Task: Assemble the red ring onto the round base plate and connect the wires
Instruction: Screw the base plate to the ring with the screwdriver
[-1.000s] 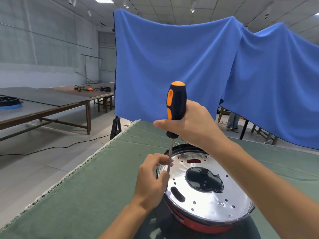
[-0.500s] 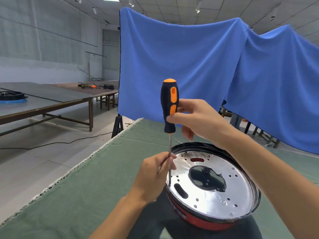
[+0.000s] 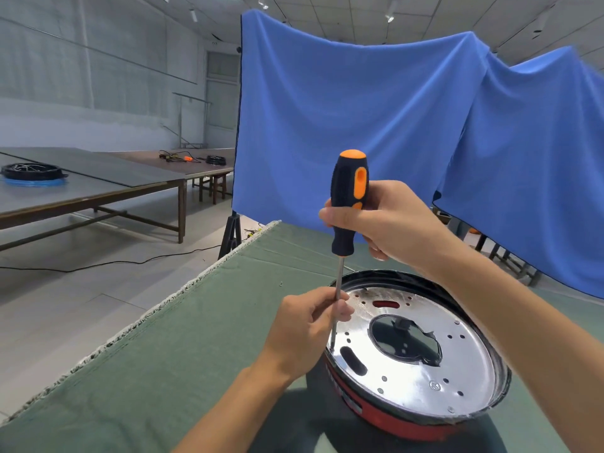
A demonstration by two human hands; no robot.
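head-worn view, forward-down (close)

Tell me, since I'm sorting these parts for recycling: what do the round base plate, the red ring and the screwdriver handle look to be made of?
Round base plate: likely polished metal; mirror-bright, punched holes. Red ring: glossy, plastic or painted metal, unclear. Screwdriver handle: probably matte black-and-orange moulded plastic or rubber.
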